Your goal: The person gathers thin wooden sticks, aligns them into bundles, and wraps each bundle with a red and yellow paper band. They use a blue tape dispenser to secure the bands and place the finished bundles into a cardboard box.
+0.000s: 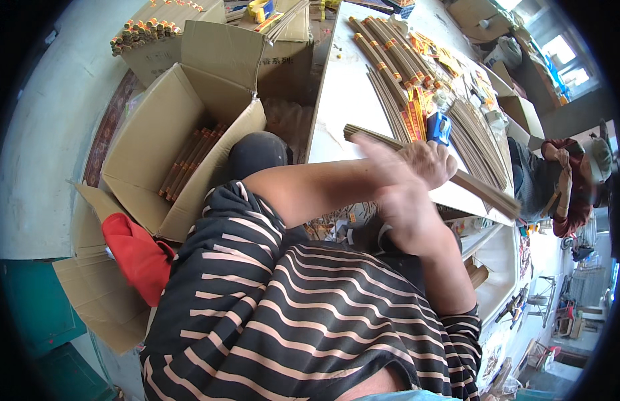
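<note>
A bundle of thin brown incense sticks point(487, 192) lies slantwise across the near part of the white table. My left hand point(430, 164) is closed around the middle of it. Smeared by motion, my right hand point(405, 204) is just in front of the left, one finger stretching toward the bundle's far-left end; whether it touches the sticks cannot be made out. Close beyond my left hand are a blue box-like item point(438, 128) and red-and-yellow paper labels point(414, 115). Loose brown sticks point(480, 140) lie to the right of these.
Banded incense bundles point(385, 50) lie at the table's far side. On my left, an open cardboard box point(146, 144) holds several banded bundles point(191, 160); a red cloth point(137, 257) hangs over its flap. More bundles point(146, 33) sit on a carton behind. Another person point(564, 174) is at the right.
</note>
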A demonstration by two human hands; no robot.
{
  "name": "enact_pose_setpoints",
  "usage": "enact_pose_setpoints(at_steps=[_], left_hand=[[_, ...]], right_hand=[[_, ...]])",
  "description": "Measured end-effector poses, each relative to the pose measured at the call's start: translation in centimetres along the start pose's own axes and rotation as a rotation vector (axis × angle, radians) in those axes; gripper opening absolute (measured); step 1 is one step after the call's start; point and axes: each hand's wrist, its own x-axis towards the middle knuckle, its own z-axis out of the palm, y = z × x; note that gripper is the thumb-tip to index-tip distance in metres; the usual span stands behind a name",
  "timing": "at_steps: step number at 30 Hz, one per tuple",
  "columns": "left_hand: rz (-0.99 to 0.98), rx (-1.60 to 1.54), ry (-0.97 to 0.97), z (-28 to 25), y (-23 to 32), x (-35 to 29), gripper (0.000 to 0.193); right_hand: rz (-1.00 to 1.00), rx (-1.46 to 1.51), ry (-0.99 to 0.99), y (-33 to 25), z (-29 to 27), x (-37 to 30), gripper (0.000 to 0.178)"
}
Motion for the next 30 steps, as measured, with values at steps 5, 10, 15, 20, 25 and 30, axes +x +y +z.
enact_pose_setpoints(at_steps=[5,10,15,20,25,30], left_hand=[[-0.082,0.004,0.002,1.5,0.9,0.7,0.01],[-0.092,-0.013,-0.005,2.9,1.3,0.6,0.01],[-0.17,0.042,-0.07,5.4,2.6,0.3,0.012],[-0.155,-0.058,0.056,4.4,1.6,0.0,0.012],[0.024,-0.268,-0.146,0.7,-1.9,0.9,0.017],[-0.143,-0.437,0.039,0.3,-5.0,0.7,0.019]], right_hand=[[0.053,0.62,0.117,-2.3,-0.6,-1.4,0.068],[0.135,0.613,0.155,-1.3,-1.4,-3.1,0.064],[-0.07,-0.196,-0.018,-1.9,-0.6,-1.8,0.048],[0.077,-0.053,-0.015,0.2,-0.5,-2.0,0.047],[0.167,0.128,0.246,0.2,-1.1,-3.0,0.033],[0.207,0.121,0.369,1.5,-1.4,-3.8,0.024]])
